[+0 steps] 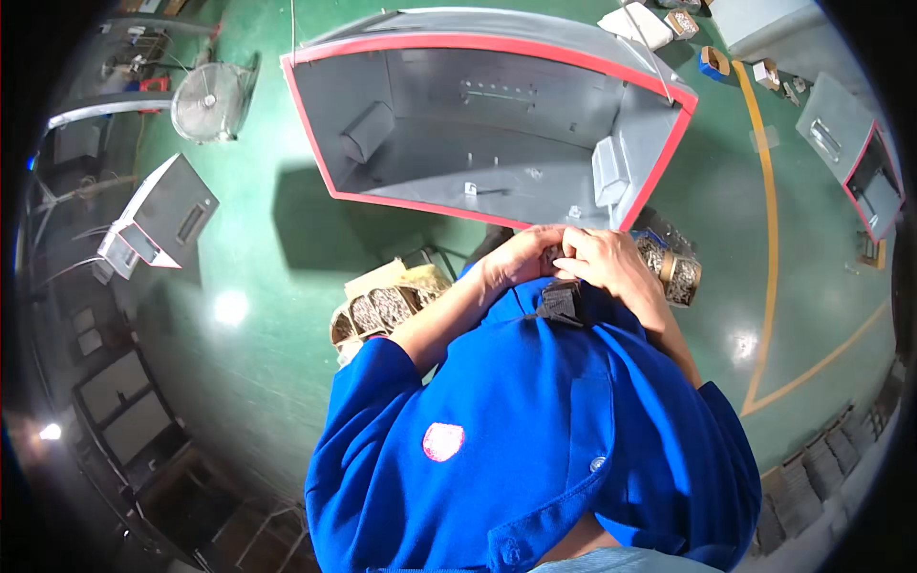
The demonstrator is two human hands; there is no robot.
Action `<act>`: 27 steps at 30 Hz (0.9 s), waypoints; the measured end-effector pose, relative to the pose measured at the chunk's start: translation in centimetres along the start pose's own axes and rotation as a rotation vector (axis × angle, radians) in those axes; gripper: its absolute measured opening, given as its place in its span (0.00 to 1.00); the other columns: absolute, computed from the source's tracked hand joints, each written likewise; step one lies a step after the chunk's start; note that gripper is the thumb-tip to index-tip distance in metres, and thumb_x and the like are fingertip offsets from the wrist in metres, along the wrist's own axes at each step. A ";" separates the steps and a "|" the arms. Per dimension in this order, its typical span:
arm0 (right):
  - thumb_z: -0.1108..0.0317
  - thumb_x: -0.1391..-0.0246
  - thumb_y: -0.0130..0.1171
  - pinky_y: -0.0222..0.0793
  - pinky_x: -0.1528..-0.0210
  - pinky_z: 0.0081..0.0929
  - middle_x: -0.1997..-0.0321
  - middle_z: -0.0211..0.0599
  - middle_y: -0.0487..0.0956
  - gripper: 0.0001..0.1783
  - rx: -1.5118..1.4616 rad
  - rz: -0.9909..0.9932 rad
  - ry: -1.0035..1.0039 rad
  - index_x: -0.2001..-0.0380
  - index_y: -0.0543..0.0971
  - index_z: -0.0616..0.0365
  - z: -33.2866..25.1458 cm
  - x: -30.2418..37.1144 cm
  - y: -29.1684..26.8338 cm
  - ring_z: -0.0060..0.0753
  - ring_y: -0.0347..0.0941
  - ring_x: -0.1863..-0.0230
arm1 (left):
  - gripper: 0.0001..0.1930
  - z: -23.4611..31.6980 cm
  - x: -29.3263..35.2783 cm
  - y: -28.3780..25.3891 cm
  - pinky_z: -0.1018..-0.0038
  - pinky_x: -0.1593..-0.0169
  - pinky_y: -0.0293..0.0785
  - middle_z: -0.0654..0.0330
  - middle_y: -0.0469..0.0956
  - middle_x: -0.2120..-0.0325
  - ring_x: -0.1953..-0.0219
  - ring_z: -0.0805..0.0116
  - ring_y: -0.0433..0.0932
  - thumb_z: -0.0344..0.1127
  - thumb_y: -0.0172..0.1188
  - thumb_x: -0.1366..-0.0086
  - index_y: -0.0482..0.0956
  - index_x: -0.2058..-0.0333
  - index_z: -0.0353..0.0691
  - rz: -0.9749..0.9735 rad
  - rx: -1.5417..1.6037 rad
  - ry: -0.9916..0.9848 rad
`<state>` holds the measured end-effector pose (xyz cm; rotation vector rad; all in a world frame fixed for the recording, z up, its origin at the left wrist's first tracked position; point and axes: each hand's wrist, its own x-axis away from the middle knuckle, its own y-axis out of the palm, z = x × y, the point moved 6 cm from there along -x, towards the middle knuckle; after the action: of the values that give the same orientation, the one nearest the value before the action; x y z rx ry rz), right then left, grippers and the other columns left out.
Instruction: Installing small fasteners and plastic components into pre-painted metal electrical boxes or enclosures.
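My left hand [521, 256] and my right hand [611, 263] come together in front of my waist, fingers curled in toward each other. Whatever lies between them is too small and covered to name. Just beyond them hangs a large grey metal cabinet [489, 202] with a red rim, its open side facing me. Its lower rim runs close to my fingertips; I cannot tell whether they touch it. Inside, a small white bracket [470, 189] stands on the bottom panel, and a grey box-shaped part [609, 172] sits against the right wall.
Beside my left forearm are open containers of small metal parts [387, 307]; another such container [682, 279] is by my right. Thin rods [293, 29] hold the cabinet. Smaller grey cabinets [170, 215] [853, 143] stand to either side. A round fan [208, 101] is far left.
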<state>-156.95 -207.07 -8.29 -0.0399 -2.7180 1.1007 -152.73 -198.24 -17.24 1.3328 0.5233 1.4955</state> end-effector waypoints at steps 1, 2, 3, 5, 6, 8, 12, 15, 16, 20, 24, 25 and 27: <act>0.60 0.54 0.61 0.69 0.71 0.36 0.75 0.39 0.76 0.12 0.001 0.004 -0.019 0.74 0.72 0.56 -0.1 0.1 0.0 0.43 0.74 0.73 | 0.08 0.2 0.1 0.0 0.72 0.62 0.76 0.59 0.75 0.71 0.69 0.70 0.77 0.33 0.48 0.36 0.73 0.65 0.35 -0.005 -0.025 0.007; 0.59 0.53 0.60 0.69 0.71 0.37 0.75 0.39 0.76 0.13 0.001 -0.014 -0.011 0.74 0.72 0.56 0.2 0.2 0.3 0.43 0.75 0.73 | 0.08 0.7 0.6 0.7 0.73 0.62 0.76 0.58 0.75 0.71 0.69 0.70 0.77 0.33 0.47 0.35 0.72 0.64 0.34 0.034 -0.043 0.000; 0.58 0.53 0.60 0.69 0.70 0.37 0.75 0.40 0.76 0.13 0.002 -0.031 -0.002 0.74 0.72 0.56 0.5 0.5 0.7 0.43 0.75 0.72 | 0.09 0.2 0.4 0.4 0.74 0.62 0.76 0.58 0.75 0.71 0.68 0.70 0.77 0.33 0.47 0.35 0.72 0.64 0.34 -0.015 -0.014 -0.013; 0.59 0.52 0.60 0.69 0.70 0.36 0.75 0.40 0.76 0.13 0.005 -0.051 0.008 0.74 0.72 0.56 0.2 0.6 0.8 0.42 0.75 0.72 | 0.10 0.0 0.4 0.2 0.75 0.62 0.76 0.56 0.76 0.69 0.68 0.69 0.77 0.33 0.46 0.34 0.72 0.62 0.32 -0.046 0.038 -0.002; 0.60 0.52 0.60 0.69 0.71 0.34 0.75 0.39 0.76 0.12 -0.046 -0.030 0.037 0.74 0.73 0.57 0.0 0.6 0.2 0.39 0.75 0.73 | 0.11 -0.1 0.4 0.2 0.75 0.62 0.76 0.56 0.76 0.69 0.67 0.68 0.77 0.33 0.45 0.34 0.72 0.61 0.31 -0.036 0.065 0.015; 0.64 0.53 0.62 0.68 0.72 0.30 0.76 0.38 0.76 0.11 -0.145 0.026 0.118 0.73 0.73 0.59 0.0 1.1 -0.9 0.35 0.74 0.75 | 0.15 0.5 0.4 1.0 0.72 0.57 0.76 0.52 0.76 0.64 0.63 0.65 0.78 0.35 0.44 0.32 0.71 0.57 0.28 -0.008 0.101 0.022; 0.70 0.49 0.59 0.64 0.76 0.20 0.79 0.34 0.74 0.07 -0.299 0.246 0.221 0.72 0.74 0.62 0.3 2.1 -4.4 0.18 0.70 0.78 | 0.24 2.1 1.0 2.2 0.60 0.41 0.66 0.43 0.67 0.48 0.45 0.50 0.68 0.45 0.39 0.30 0.63 0.47 0.26 -0.218 0.317 0.126; 0.72 0.47 0.59 0.63 0.75 0.15 0.78 0.26 0.74 0.04 -0.429 0.379 0.200 0.72 0.75 0.61 1.0 2.8 -5.5 0.13 0.67 0.78 | 0.30 3.7 2.1 4.4 0.57 0.36 0.57 0.41 0.56 0.40 0.37 0.47 0.56 0.50 0.39 0.31 0.55 0.41 0.28 -0.297 0.434 0.184; 0.72 0.47 0.58 0.63 0.74 0.14 0.77 0.26 0.74 0.04 -0.489 0.405 0.212 0.71 0.75 0.61 1.0 2.9 -5.8 0.13 0.67 0.77 | 0.32 4.3 2.4 5.0 0.57 0.35 0.54 0.40 0.53 0.39 0.36 0.46 0.52 0.51 0.39 0.31 0.53 0.39 0.29 -0.316 0.435 0.209; 0.74 0.50 0.60 0.66 0.72 0.17 0.74 0.32 0.77 0.05 -0.454 0.529 0.146 0.69 0.76 0.61 -1.5 2.9 -6.8 0.16 0.72 0.74 | 0.34 5.6 2.7 7.2 0.57 0.35 0.54 0.44 0.49 0.37 0.35 0.48 0.50 0.53 0.40 0.32 0.50 0.38 0.32 -0.358 0.493 0.232; 0.74 0.59 0.65 0.71 0.72 0.22 0.70 0.33 0.76 0.13 -0.217 0.451 0.078 0.66 0.77 0.59 -4.2 1.5 -7.4 0.24 0.76 0.73 | 0.34 6.1 1.8 8.8 0.63 0.35 0.53 0.48 0.52 0.37 0.36 0.56 0.55 0.53 0.40 0.33 0.52 0.38 0.33 -0.360 0.459 0.271; 0.73 0.60 0.66 0.72 0.72 0.23 0.70 0.34 0.76 0.15 -0.176 0.464 0.043 0.65 0.77 0.58 -4.6 1.2 -7.5 0.26 0.76 0.73 | 0.32 6.5 1.8 9.3 0.58 0.34 0.50 0.48 0.47 0.35 0.35 0.53 0.52 0.51 0.37 0.31 0.49 0.37 0.34 -0.390 0.502 0.269; 0.70 0.62 0.68 0.74 0.71 0.27 0.68 0.33 0.76 0.17 -0.027 0.458 0.002 0.64 0.77 0.56 -5.3 0.8 -7.8 0.31 0.77 0.71 | 0.31 7.1 1.5 9.9 0.59 0.34 0.49 0.48 0.47 0.35 0.35 0.53 0.52 0.50 0.37 0.31 0.49 0.37 0.35 -0.364 0.529 0.281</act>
<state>-156.21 -209.02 0.92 -0.6969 -2.7942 1.1640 -149.97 -202.82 -6.18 1.3250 1.3409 1.2856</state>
